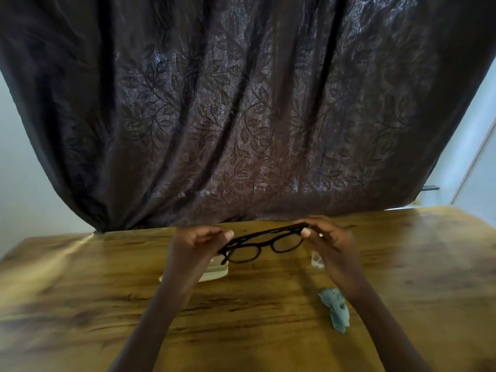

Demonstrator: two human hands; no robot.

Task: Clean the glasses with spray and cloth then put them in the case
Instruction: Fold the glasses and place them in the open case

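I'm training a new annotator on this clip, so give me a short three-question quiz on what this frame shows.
1. True or false: the black glasses lie flat on the wooden table.
2. The teal cloth is: A) draped over the glasses; B) on the table beside the right forearm; C) pinched in a hand.
3. Which task item lies on the table under the left hand?
Key: 1 false, the left hand and right hand hold them above it; 2 B; 3 the pale case.
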